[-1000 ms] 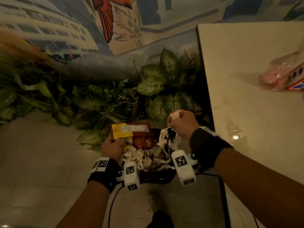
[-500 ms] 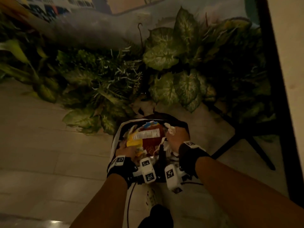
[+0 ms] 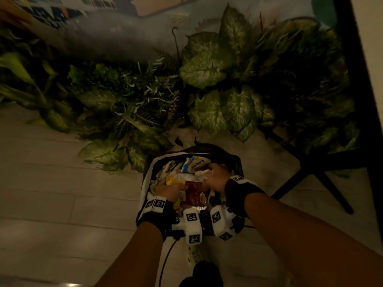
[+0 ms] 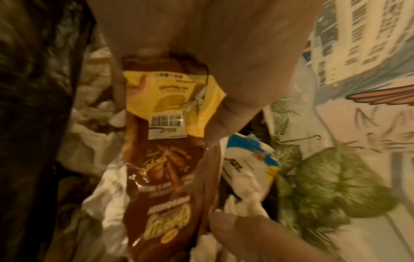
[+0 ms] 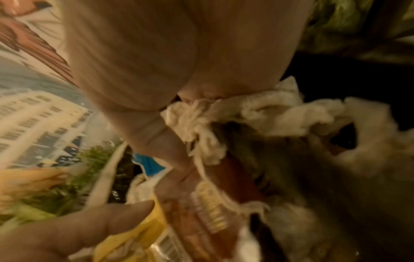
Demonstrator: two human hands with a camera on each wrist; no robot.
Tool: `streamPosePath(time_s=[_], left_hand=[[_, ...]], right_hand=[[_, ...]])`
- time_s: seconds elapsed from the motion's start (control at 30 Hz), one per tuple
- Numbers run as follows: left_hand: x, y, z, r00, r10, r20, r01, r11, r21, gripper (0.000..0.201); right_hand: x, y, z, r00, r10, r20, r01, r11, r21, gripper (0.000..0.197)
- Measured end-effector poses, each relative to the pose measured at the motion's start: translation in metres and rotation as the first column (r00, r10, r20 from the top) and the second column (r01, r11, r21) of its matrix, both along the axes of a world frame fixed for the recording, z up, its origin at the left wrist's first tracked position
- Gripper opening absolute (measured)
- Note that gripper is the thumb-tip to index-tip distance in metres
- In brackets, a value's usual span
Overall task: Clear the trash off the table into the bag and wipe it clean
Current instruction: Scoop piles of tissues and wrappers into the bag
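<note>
A black trash bag with a white rim (image 3: 145, 181) stands open on the floor, full of crumpled napkins and wrappers. My left hand (image 3: 169, 190) is down inside it and grips a brown and yellow snack wrapper (image 4: 161, 168) by its yellow end. My right hand (image 3: 215, 176) is also in the bag, fingers curled round a crumpled white napkin (image 5: 199, 117). A blue and white wrapper (image 3: 194, 163) lies at the bag's far side. Only the dark edge of the table (image 3: 356, 59) shows at the far right.
Leafy plants (image 3: 207, 65) crowd the floor just beyond the bag, in front of a painted wall. The table's black cross-shaped foot (image 3: 310, 172) spreads to the right of the bag. Pale floor tiles (image 3: 51, 193) lie to the left.
Both hands have gone down from above the bag into its mouth, carrying the snack wrapper and the napkin. My view has tipped down, so the table top has left the frame.
</note>
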State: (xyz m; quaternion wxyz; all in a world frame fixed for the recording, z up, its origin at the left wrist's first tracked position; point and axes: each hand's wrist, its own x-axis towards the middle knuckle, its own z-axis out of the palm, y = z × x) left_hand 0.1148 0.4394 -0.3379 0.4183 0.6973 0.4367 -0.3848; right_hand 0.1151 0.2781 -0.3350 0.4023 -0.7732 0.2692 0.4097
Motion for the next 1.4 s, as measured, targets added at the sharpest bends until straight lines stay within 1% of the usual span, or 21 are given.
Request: streamPosePath(time_s=[0.07, 0.13, 0.2, 0.3, 0.33, 0.43, 0.5, 0.6, 0.67, 0.77, 0.83, 0.9, 0.93, 1.0, 1.07, 1.13, 1.2, 1.27, 1.33, 1.4], left_hand=[[-0.005, 0.002, 0.007, 0.999, 0.004, 0.036, -0.005, 0.999, 0.037, 0.091], [-0.009, 0.005, 0.011, 0.997, -0.056, 0.06, 0.05, 0.994, 0.098, 0.103], [-0.014, 0.008, 0.019, 0.99, -0.107, 0.093, 0.096, 0.989, 0.11, 0.105], [-0.023, 0.01, 0.032, 0.963, -0.241, 0.122, 0.219, 0.961, 0.171, 0.097], [-0.026, 0.011, 0.034, 0.941, -0.314, 0.125, 0.286, 0.936, 0.205, 0.096], [-0.034, 0.013, 0.04, 0.841, -0.528, 0.119, 0.47, 0.822, 0.322, 0.092], [-0.038, 0.014, 0.044, 0.805, -0.586, 0.097, 0.522, 0.776, 0.355, 0.091], [-0.042, 0.013, 0.054, 0.769, -0.631, 0.103, 0.545, 0.731, 0.41, 0.087], [-0.043, 0.01, 0.067, 0.756, -0.635, 0.157, 0.521, 0.729, 0.443, 0.083], [-0.037, -0.001, 0.096, 0.729, -0.61, 0.311, 0.457, 0.772, 0.442, 0.074], [-0.03, -0.012, 0.122, 0.676, -0.621, 0.397, 0.465, 0.777, 0.425, 0.055], [-0.024, -0.028, 0.152, 0.608, -0.649, 0.457, 0.495, 0.76, 0.421, 0.028], [-0.021, -0.038, 0.168, 0.58, -0.648, 0.494, 0.502, 0.762, 0.41, 0.018], [-0.017, -0.061, 0.202, 0.539, -0.618, 0.572, 0.519, 0.779, 0.353, 0.012], [-0.015, -0.088, 0.236, 0.504, -0.59, 0.631, 0.545, 0.784, 0.298, 0.011], [-0.016, -0.118, 0.267, 0.469, -0.545, 0.695, 0.557, 0.793, 0.246, 0.007], [-0.022, -0.151, 0.294, 0.444, -0.488, 0.752, 0.566, 0.803, 0.186, 0.004], [-0.032, -0.183, 0.315, 0.446, -0.433, 0.784, 0.587, 0.802, 0.109, 0.002], [-0.042, -0.216, 0.329, 0.434, -0.416, 0.799, 0.628, 0.776, 0.063, 0.002], [-0.055, -0.249, 0.339, 0.408, -0.429, 0.806, 0.669, 0.741, 0.056, 0.002]], right_hand=[[-0.005, -0.004, 0.011, 0.998, -0.049, 0.026, 0.049, 0.999, 0.007, 0.096], [-0.012, -0.009, 0.02, 0.995, -0.076, 0.061, 0.074, 0.997, 0.028, 0.098], [-0.017, -0.015, 0.03, 0.989, -0.112, 0.099, 0.106, 0.992, 0.064, 0.094], [-0.019, -0.019, 0.039, 0.98, -0.136, 0.148, 0.123, 0.988, 0.098, 0.087], [-0.02, -0.02, 0.042, 0.976, -0.136, 0.168, 0.119, 0.988, 0.102, 0.083], [-0.022, -0.022, 0.044, 0.972, -0.132, 0.194, 0.12, 0.99, 0.072, 0.08], [-0.023, -0.023, 0.05, 0.968, -0.133, 0.212, 0.124, 0.991, 0.058, 0.074], [-0.025, -0.027, 0.064, 0.964, -0.143, 0.223, 0.134, 0.99, 0.053, 0.067], [-0.027, -0.028, 0.078, 0.96, -0.156, 0.232, 0.15, 0.988, 0.046, 0.064], [-0.034, -0.029, 0.108, 0.955, -0.124, 0.271, 0.112, 0.992, 0.061, 0.051], [-0.043, -0.029, 0.136, 0.948, -0.098, 0.302, 0.069, 0.992, 0.105, 0.038], [-0.058, -0.033, 0.169, 0.946, -0.039, 0.323, -0.014, 0.987, 0.16, 0.027], [-0.067, -0.039, 0.188, 0.942, 0.007, 0.336, -0.071, 0.981, 0.179, 0.025], [-0.088, -0.058, 0.223, 0.914, 0.101, 0.393, -0.187, 0.964, 0.188, 0.021], [-0.112, -0.087, 0.26, 0.871, 0.191, 0.453, -0.287, 0.946, 0.151, 0.017], [-0.138, -0.122, 0.294, 0.833, 0.253, 0.492, -0.342, 0.934, 0.099, 0.018], [-0.166, -0.162, 0.323, 0.813, 0.264, 0.519, -0.344, 0.937, 0.063, 0.019], [-0.195, -0.202, 0.345, 0.829, 0.219, 0.514, -0.294, 0.953, 0.068, 0.018], [-0.224, -0.243, 0.36, 0.846, 0.168, 0.506, -0.229, 0.972, 0.059, 0.017], [-0.253, -0.284, 0.369, 0.858, 0.118, 0.5, -0.15, 0.988, 0.024, 0.016]])
